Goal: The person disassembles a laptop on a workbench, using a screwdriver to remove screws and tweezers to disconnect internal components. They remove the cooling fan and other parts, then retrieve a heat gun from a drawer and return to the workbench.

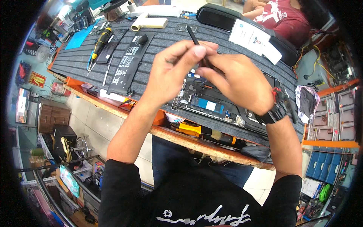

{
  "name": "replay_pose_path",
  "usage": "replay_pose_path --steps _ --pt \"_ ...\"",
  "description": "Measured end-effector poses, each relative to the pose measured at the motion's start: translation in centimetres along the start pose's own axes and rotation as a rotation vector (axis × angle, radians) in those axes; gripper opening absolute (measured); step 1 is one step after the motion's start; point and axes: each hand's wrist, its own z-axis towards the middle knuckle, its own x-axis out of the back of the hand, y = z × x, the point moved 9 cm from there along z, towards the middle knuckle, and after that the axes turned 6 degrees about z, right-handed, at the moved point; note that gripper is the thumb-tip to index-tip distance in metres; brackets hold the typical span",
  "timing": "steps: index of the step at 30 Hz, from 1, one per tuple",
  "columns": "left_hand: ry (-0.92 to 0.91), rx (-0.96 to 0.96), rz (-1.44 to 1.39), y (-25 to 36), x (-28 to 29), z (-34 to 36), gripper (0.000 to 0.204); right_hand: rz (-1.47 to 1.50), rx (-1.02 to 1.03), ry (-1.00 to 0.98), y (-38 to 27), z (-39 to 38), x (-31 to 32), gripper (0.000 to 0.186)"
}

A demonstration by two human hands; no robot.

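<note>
My left hand (173, 70) pinches a thin black pointed tool (191, 34) between thumb and fingers, its tip angled up and away from me. My right hand (238, 81), with a black watch on the wrist, is closed round the tool's lower part, touching the left fingers. Beneath both hands lies an opened laptop (208, 104), its inner boards showing and partly hidden by the hands. Left of it lies a long black battery (124, 68). The tool's lower end is hidden.
A yellow-black screwdriver (100, 44), white pipe fitting (155, 22), black case (214, 16) and white cards (247, 36) lie on the ridged mat. A drawer of tools (189, 130) is under the front edge. Another person (276, 24) sits opposite. An electronics box (314, 75) stands at right.
</note>
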Motion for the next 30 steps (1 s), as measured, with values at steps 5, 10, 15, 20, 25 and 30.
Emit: replay_pose_path --steps 5,10,15,20,25,30 --pt "0.063 0.286 0.426 -3.4 7.6 1.6 0.032 -0.026 -0.055 0.217 1.1 -2.5 7.0 0.034" --pt "-0.065 0.245 1.394 -8.6 11.3 1.1 0.034 0.025 -0.410 0.261 9.6 -12.4 12.9 0.025" --pt "0.005 0.116 1.554 -5.9 9.1 0.9 0.034 0.130 -0.501 0.310 14.3 -18.1 12.4 0.022" --pt "-0.210 -0.038 0.960 0.3 -3.7 2.7 0.027 0.007 -0.342 0.424 13.3 -18.9 12.7 0.019" --pt "-0.616 -0.198 0.736 -0.3 -14.8 2.2 0.021 -0.106 -0.311 0.459 12.2 -19.4 13.3 0.015" --pt "-0.668 -0.262 0.764 -1.1 -16.9 1.7 0.021 -0.169 -0.251 0.518 11.4 -19.9 14.1 0.013"
